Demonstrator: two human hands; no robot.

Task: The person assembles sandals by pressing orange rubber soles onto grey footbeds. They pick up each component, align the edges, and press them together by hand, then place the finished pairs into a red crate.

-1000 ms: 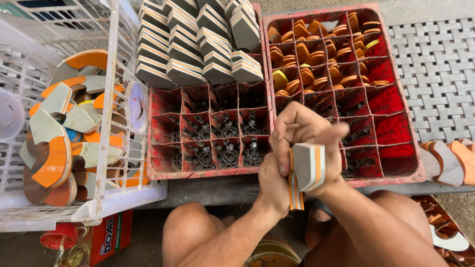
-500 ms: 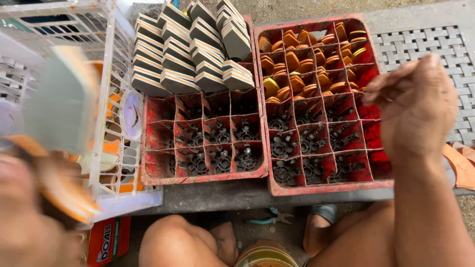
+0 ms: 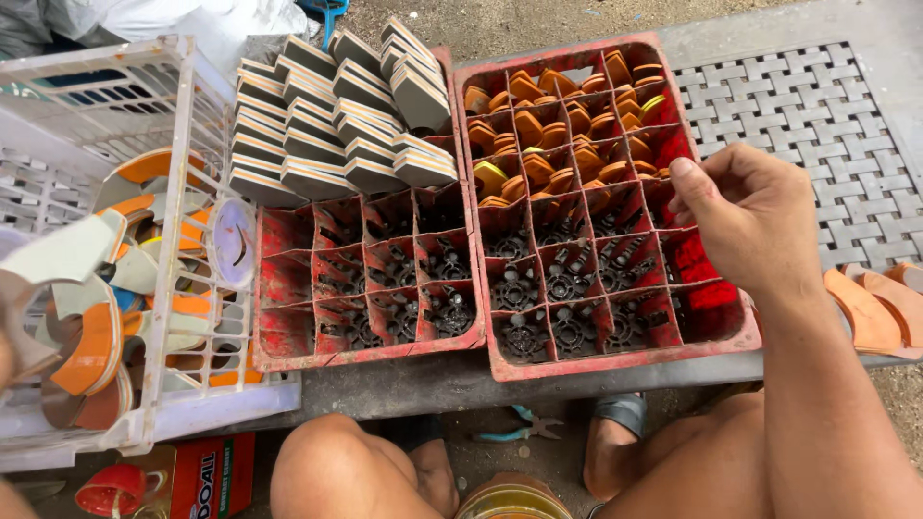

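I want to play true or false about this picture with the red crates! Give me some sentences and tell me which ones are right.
1. The right hand is over the right red crate. True.
2. That crate holds orange pieces in its far compartments. True.
3. The grey-and-orange stacks lie in the white basket. False: they rest on the left red crate.
4. The white basket stands right of both crates. False: it stands left of them.
5. Pliers lie on the ground by the feet. True.
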